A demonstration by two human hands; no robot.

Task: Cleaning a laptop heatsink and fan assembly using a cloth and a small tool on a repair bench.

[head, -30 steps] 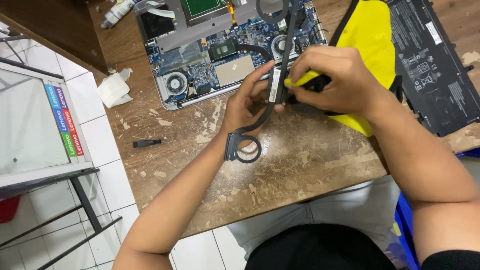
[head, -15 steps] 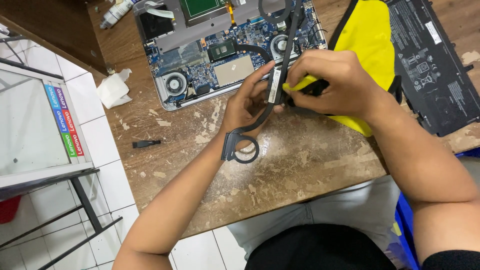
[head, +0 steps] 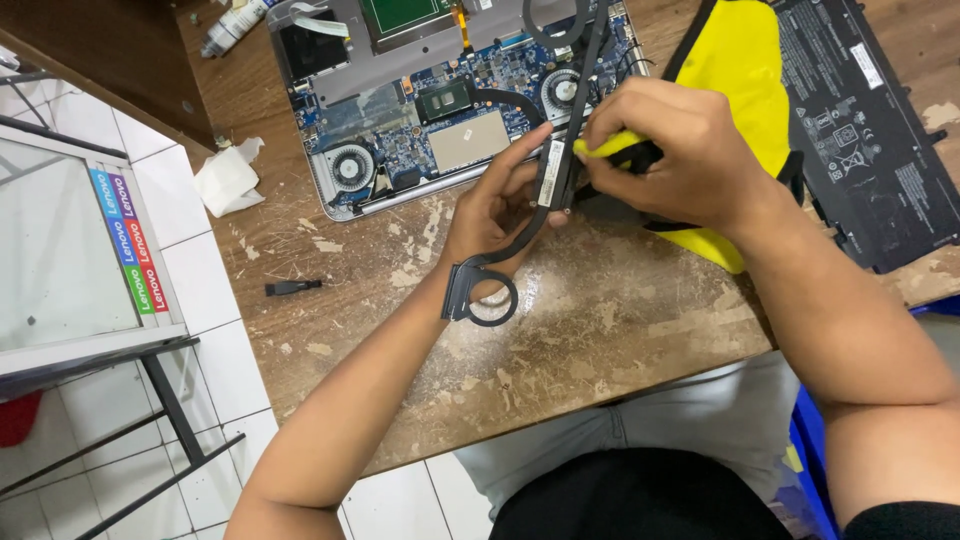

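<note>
My left hand holds a long black heat-pipe part upright over the worn wooden table; its ring-shaped lower end hangs near my wrist. My right hand is closed on a yellow-handled tool, its tip against the middle of that part. Behind my hands lies an opened laptop with its circuit board and two round fans showing. A yellow cloth or bag lies under my right hand.
A flat black battery pack lies at the right. A crumpled white tissue and a small black piece sit near the table's left edge. A glass-topped stand is on the tiled floor at left. A small bottle lies at the back.
The heat-pipe part has shifted slightly in my hands, its ring end swinging a little left. Both hands stay in almost the same place.
</note>
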